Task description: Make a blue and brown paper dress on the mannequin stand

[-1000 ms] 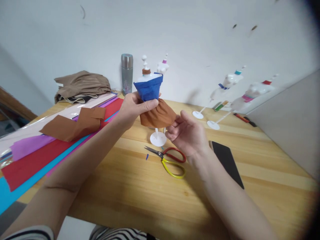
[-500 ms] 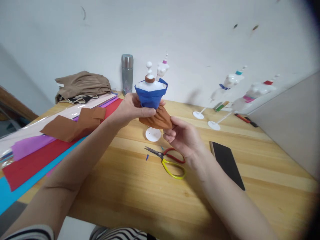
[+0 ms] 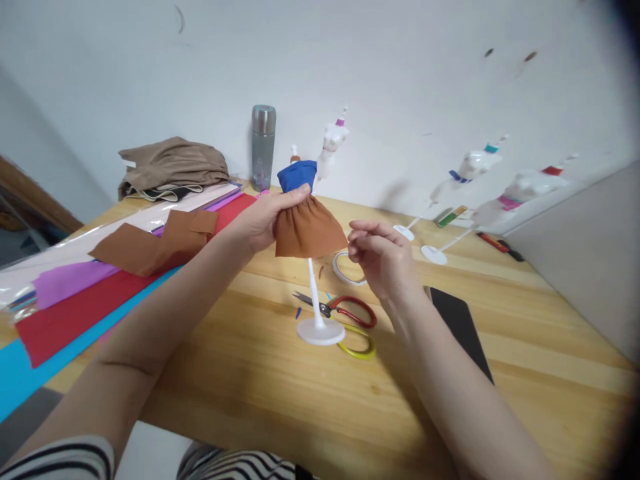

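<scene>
My left hand grips a small dress-form mannequin at the waist, its thumb lying across the front. The mannequin wears a blue cloth top and a gathered brown skirt. It leans back, so its neck is mostly hidden behind the top and its white stand base shows toward me. Just right of the skirt's edge is my right hand, fingers loosely bent, with nothing visible in them. Scissors with one red and one yellow handle lie behind the base. A white tape ring lies beyond them.
Brown fabric pieces, a red sheet and other coloured cloth lie left. A folded garment and a flask stand at the back. More mannequins stand right, and a dark phone-like slab lies nearer.
The mannequin has tilted back, bringing its base toward me and showing the skirt's front. My right hand has let go of the skirt and moved slightly right. The tape ring has come into view.
</scene>
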A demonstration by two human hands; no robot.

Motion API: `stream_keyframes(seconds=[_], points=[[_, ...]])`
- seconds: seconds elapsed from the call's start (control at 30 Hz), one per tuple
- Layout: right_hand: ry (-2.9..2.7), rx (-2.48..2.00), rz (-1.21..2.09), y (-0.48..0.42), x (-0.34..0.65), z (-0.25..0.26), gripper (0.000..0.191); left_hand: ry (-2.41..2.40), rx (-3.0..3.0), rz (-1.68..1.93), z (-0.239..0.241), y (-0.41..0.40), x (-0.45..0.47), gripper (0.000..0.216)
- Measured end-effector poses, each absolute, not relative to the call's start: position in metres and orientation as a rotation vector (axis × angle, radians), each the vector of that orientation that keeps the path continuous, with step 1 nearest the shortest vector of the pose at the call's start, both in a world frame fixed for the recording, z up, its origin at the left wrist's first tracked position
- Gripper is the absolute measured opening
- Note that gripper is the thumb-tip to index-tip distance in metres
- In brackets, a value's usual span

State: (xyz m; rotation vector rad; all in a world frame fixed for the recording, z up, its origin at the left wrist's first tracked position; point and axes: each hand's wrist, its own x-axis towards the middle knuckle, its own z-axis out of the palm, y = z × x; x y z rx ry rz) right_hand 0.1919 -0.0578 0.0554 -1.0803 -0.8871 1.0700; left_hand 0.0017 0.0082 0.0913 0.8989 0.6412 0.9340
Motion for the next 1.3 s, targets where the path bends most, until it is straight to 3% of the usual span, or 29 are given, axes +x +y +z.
stream_keyframes(seconds=[0.2, 0.47, 0.6, 0.8, 1.3], points=[[-1.364, -1.059, 1.121, -0.054, 0.199, 0.049, 0.049, 0.758, 0.716, 0.857, 0.092, 0.007, 0.01, 0.033], [-1.381, -1.249, 0.653, -0.054, 0.179, 0.039, 0.016, 0.774, 0.725, 0.856, 0.083, 0.004, 0.014, 0.023], [-1.478, -1.303, 0.429, -0.057, 0.181, 0.038, 0.022, 0.728, 0.778, 0.835, 0.078, 0.005, 0.013, 0.012], [-1.658, -1.36, 0.1, -0.061, 0.186, 0.032, 0.035, 0.72, 0.749, 0.844, 0.072, 0.009, 0.016, 0.031], [-1.705, -1.346, -0.125, -0.061, 0.188, 0.025, 0.04, 0.641, 0.862, 0.938, 0.058, 0.011, 0.015, 0.015]])
